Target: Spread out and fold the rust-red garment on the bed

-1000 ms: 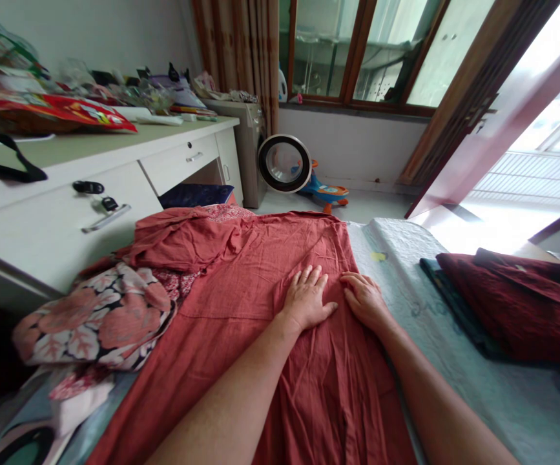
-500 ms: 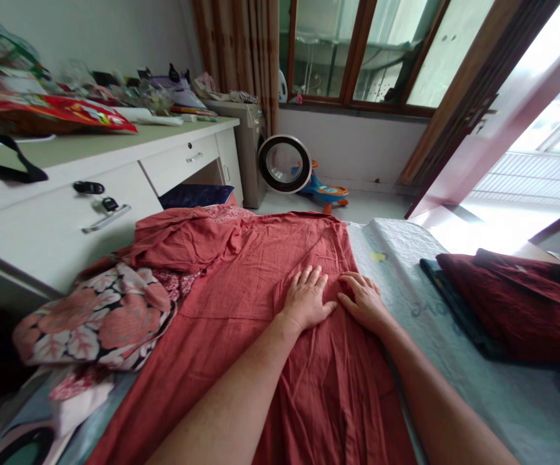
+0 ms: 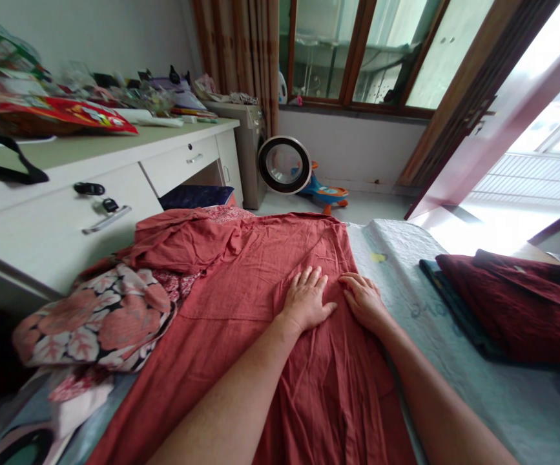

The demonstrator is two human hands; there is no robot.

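A red cloth garment lies spread over the bed, wrinkled along its right part. My left hand rests flat on it with the fingers spread. Just to the right, my right hand lies on the garment's right edge, fingers stretched and slightly bent. Neither hand grips anything. Bunched at the left of the garment is a floral cloth in pink, black and white.
Folded dark red clothes lie on the pale blue bed sheet at right. A cluttered white desk stands at left. Beyond the bed are a washing machine's open round door and a blue-orange ride-on toy.
My right thumb has shifted very slightly toward the right. My left hand and the garment look the same.
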